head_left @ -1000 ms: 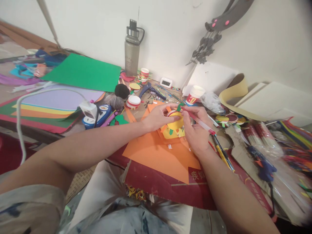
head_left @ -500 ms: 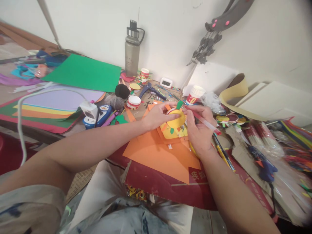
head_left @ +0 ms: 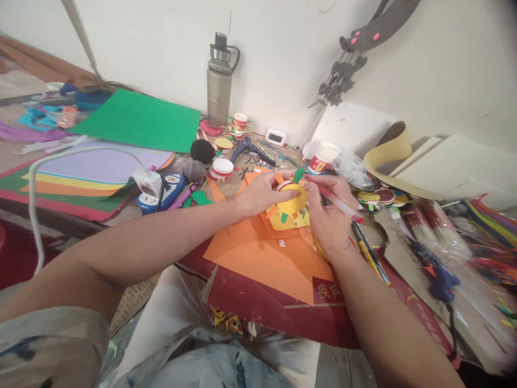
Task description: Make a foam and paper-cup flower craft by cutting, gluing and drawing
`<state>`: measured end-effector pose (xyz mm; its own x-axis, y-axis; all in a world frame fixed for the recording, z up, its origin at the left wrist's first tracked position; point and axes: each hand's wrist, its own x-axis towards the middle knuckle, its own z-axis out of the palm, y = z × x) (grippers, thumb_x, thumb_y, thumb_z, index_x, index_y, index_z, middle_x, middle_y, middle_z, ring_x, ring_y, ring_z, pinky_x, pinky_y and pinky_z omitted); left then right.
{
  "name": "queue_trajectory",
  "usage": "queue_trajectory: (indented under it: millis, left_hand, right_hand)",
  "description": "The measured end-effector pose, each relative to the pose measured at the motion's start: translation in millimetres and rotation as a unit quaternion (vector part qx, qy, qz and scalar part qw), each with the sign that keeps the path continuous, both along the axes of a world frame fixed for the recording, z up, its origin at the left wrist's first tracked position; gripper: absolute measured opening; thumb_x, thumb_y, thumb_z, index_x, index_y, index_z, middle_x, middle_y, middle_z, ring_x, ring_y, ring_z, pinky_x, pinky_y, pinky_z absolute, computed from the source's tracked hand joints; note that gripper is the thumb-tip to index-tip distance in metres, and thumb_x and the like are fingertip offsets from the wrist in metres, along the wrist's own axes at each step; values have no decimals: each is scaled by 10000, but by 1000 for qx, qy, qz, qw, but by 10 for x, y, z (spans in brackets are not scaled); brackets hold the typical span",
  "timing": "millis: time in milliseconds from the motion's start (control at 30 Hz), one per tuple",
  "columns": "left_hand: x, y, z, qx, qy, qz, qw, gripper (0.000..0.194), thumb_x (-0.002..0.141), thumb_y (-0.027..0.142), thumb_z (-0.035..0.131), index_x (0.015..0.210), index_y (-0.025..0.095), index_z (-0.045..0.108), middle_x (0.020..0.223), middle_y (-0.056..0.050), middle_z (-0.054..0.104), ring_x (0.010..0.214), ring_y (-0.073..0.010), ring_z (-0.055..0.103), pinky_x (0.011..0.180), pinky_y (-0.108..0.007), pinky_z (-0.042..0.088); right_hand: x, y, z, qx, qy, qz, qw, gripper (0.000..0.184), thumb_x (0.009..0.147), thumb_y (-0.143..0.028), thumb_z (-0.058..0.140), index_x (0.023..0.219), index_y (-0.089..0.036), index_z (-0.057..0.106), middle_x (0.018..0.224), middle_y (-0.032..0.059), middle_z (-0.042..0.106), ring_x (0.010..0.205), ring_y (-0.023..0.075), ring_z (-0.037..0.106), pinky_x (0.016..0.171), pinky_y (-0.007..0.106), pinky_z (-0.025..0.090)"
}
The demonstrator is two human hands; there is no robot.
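Observation:
My left hand (head_left: 264,193) is closed on a small paper-cup craft (head_left: 291,200) with a round yellow face, its thumb lying on that face. Green and orange paper tabs stick out around the craft's edge, one green tab (head_left: 299,175) at the top. In my right hand (head_left: 329,215) is a pen (head_left: 339,203) with a translucent barrel and a red end. Its tip side points toward the craft, and the fingertips are close to the craft's right edge; whether they touch it is hidden. Beneath both hands lie orange paper sheets (head_left: 266,269) and yellow pieces.
Behind the hands stand a grey bottle (head_left: 218,86), a white timer (head_left: 275,137) and paper cups (head_left: 324,156). To the right lie a blue glue gun (head_left: 438,275) and a utility knife (head_left: 369,253). Green paper (head_left: 141,121) and a blue power strip (head_left: 163,194) are at left.
The craft and both hands have shifted very slightly. My left hand keeps its hold on the craft, and the pen stays in my right hand.

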<state>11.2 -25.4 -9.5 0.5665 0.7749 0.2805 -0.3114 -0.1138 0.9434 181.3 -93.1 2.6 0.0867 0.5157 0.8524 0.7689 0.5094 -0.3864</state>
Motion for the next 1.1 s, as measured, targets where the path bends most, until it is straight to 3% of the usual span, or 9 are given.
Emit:
queue_trajectory:
  millis: [267,800,1100]
  left_hand:
    - [2,-2,-4,-12,-6,2,1000,604,708,392,976,1243,186,786,1102,-59,799,997,-175,719,963,-345,588]
    - [7,13,-20,-13,-9,-1,1000,699,689,432,993,1292,163,765,1060,-62,795,1018,-203,733,973,-366,589]
    - [12,27,-36,-14,-17,7,1000,657,686,380,990,1272,167,782,1130,-68,800,1028,-187,720,986,-359,588]
  right_hand:
    - [-13,-9,7,4,3,6,1000,188,1043,-414,651,1053,-245,733,987,51,817,907,239,794,851,444,642]
    - [-31,-5,20,19,1,11,1000,142,1037,-374,670,1033,-249,735,967,35,814,874,222,793,829,407,649]
    - [-21,4,20,26,-5,17,999,119,1030,-348,673,1034,-245,733,969,39,820,876,222,799,827,400,648]
